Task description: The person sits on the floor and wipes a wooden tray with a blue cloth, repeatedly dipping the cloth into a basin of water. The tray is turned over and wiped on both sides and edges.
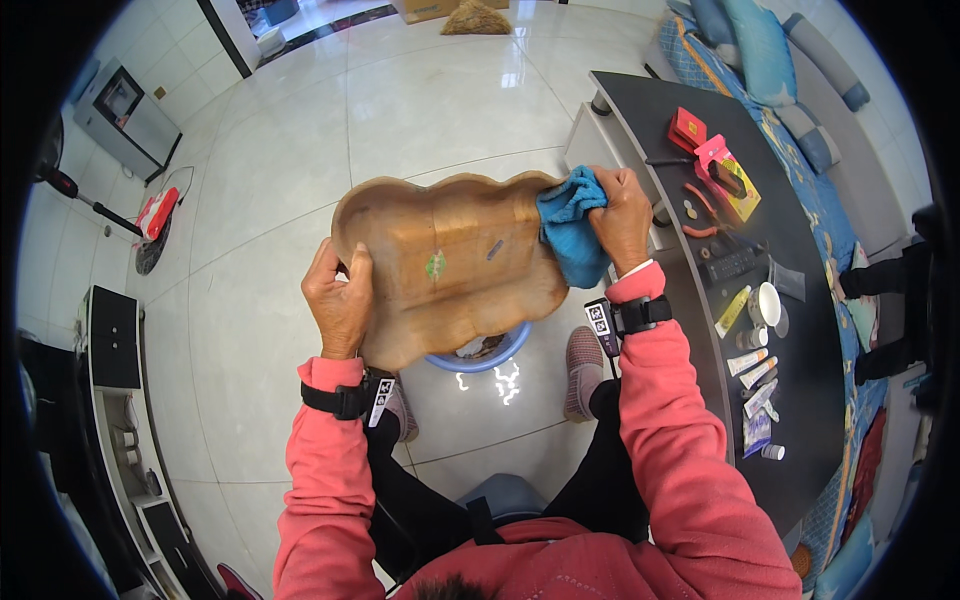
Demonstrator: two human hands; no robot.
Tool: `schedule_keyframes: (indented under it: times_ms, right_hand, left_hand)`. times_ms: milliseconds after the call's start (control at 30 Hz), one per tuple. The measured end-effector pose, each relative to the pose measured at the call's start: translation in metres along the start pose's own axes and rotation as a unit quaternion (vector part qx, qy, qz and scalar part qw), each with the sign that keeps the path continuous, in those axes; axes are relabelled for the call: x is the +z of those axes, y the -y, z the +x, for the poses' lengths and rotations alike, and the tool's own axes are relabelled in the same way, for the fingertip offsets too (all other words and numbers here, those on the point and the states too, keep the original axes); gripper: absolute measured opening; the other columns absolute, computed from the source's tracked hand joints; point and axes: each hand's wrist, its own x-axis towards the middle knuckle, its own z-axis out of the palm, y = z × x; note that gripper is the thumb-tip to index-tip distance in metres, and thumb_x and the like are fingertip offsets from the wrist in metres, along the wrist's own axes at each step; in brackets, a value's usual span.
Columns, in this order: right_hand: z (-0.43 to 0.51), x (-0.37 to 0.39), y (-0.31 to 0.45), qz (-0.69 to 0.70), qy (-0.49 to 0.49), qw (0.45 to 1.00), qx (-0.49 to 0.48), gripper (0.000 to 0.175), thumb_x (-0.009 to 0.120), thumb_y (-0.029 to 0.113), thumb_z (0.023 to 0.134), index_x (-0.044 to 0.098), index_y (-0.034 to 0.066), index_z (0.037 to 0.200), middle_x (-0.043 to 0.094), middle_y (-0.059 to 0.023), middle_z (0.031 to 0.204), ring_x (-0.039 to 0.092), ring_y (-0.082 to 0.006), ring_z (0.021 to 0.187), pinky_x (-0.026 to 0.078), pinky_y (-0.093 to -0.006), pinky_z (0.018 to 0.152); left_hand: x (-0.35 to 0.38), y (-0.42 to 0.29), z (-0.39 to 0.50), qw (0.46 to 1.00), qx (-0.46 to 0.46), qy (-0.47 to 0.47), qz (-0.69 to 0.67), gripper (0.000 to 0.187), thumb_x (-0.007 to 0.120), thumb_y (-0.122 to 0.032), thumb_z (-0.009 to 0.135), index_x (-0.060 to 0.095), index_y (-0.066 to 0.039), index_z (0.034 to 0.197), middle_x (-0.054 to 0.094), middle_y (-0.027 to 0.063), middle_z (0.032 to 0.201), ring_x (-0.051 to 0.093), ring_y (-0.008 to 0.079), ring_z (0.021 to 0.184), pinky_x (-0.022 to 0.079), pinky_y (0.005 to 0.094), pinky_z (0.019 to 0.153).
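Note:
A brown, scallop-edged wooden tray (457, 262) hangs in the air before me, its hollow side towards me. A green sticker and a small dark mark show on its bottom. My left hand (341, 296) grips the tray's left edge, thumb on the inner face. In my right hand (624, 217) is a blue cloth (576, 225), bunched at the tray's right end and covering that edge. Whether those fingers also hold the tray through the cloth is hidden. Below the tray stands a blue plastic basin (484, 361) on the floor, partly covered, with a whitish and a brownish thing in it.
To my right runs a dark-topped table (799, 450) with pliers (701, 214), a remote control (727, 266), a white cup (763, 304) and several tubes. A sofa (817, 172) lies beyond. A low cabinet (116, 352) stands at left. My slippered feet flank the basin.

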Motion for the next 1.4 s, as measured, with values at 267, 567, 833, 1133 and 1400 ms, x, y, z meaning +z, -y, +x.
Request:
schedule_keyframes:
  times_ms: [267,567,833,1133,1400]
  right_hand:
    - [-0.011,0.007,0.005,-0.024,0.082,0.996,0.011,0.062,0.061,-0.002,0.071,0.051,0.0133,0.131,0.062,-0.0146,0.086,0.062,-0.0373,0.076,0.05,-0.0457,0.065]
    - [-0.002,-0.003,0.012,-0.019,-0.047,0.999,-0.014,0.032,0.061,-0.002,0.073,0.062,0.0119,0.102,0.06,-0.0123,0.085,0.062,-0.0376,0.075,0.049,-0.0456,0.063]
    - [-0.02,0.001,0.01,-0.018,0.22,0.974,-0.039,0.036,0.063,-0.001,0.068,0.07,0.0116,0.101,0.064,-0.0139,0.092,0.063,-0.0371,0.082,0.05,-0.0437,0.07]
    - [-0.002,-0.014,0.01,0.051,0.001,0.998,-0.043,0.032,0.063,0.001,0.072,0.069,0.0136,0.101,0.064,-0.0105,0.091,0.063,-0.0347,0.081,0.051,-0.0408,0.066]
    - [-0.013,-0.004,0.0,0.079,0.104,0.991,-0.042,0.032,0.065,0.001,0.071,0.072,0.0119,0.1,0.065,-0.0126,0.089,0.064,-0.0341,0.082,0.051,-0.0392,0.07]
  left_hand:
    - [-0.005,0.004,0.002,0.998,-0.048,-0.024,-0.021,0.01,0.06,-0.005,0.086,0.059,0.003,0.081,0.046,-0.0031,0.068,0.038,0.0068,0.062,0.036,0.0235,0.057]
    - [-0.005,0.002,0.0,1.0,0.002,-0.007,0.006,0.009,0.06,-0.005,0.087,0.061,0.004,0.084,0.05,-0.0022,0.071,0.041,0.0076,0.064,0.037,0.0233,0.059]
    - [-0.007,-0.001,0.004,0.999,0.015,-0.052,0.0,0.007,0.059,-0.002,0.087,0.06,0.004,0.085,0.053,-0.0016,0.073,0.043,0.0083,0.066,0.039,0.0235,0.061]
    - [-0.019,-0.003,0.005,0.984,0.145,-0.044,0.091,0.004,0.06,-0.001,0.086,0.061,0.003,0.087,0.054,0.0032,0.073,0.048,0.0109,0.065,0.043,0.025,0.062]
    - [-0.04,0.008,0.011,0.99,0.069,-0.107,0.053,0.016,0.062,-0.009,0.091,0.068,0.003,0.101,0.067,0.0009,0.089,0.056,0.0076,0.079,0.046,0.0239,0.074]
